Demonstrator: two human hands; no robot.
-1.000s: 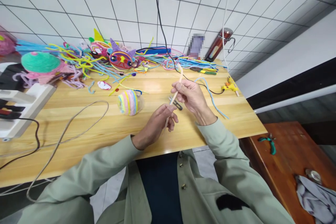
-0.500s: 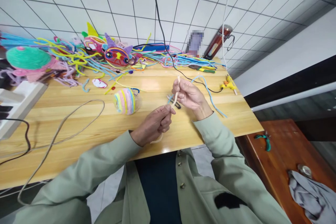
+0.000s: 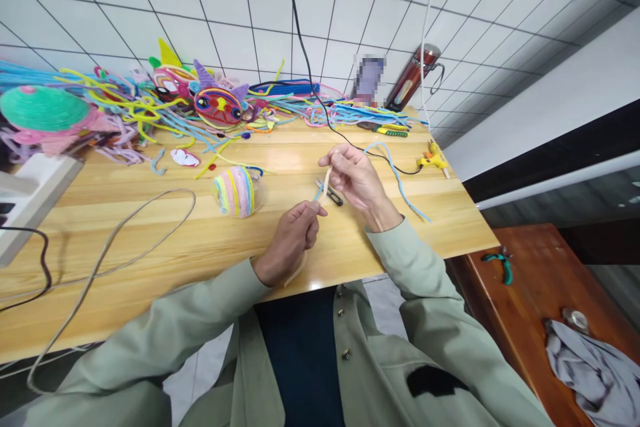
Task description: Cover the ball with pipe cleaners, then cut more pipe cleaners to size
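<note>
Between my two hands runs a cream pipe cleaner [image 3: 326, 185]. My left hand [image 3: 296, 235] pinches it lower down, and its tail hangs below that hand near the table edge. My right hand [image 3: 356, 179] is closed on the upper end with thumb and forefinger. Just behind the strand lies a small pair of dark-handled scissors or snips [image 3: 334, 196], partly covered, with a bit of blue pipe cleaner near it. Left of my hands sits a clear ball partly wrapped in yellow, pink and blue stripes [image 3: 235, 192]. A light blue pipe cleaner [image 3: 399, 181] lies bent to the right.
Piled pipe cleaners [image 3: 300, 107] line the wall, with a colourful fish-like figure [image 3: 219, 105] and a green-domed figure [image 3: 45, 110] among them. A yellow glue gun [image 3: 433, 159] lies at right. A loose cable [image 3: 117, 230] loops across the left. Green-handled pliers [image 3: 501, 265] rest on the brown side table.
My right hand has slid up to the tip of the cream pipe cleaner, so less of it sticks out above the fingers. The left hand has shifted slightly left.
</note>
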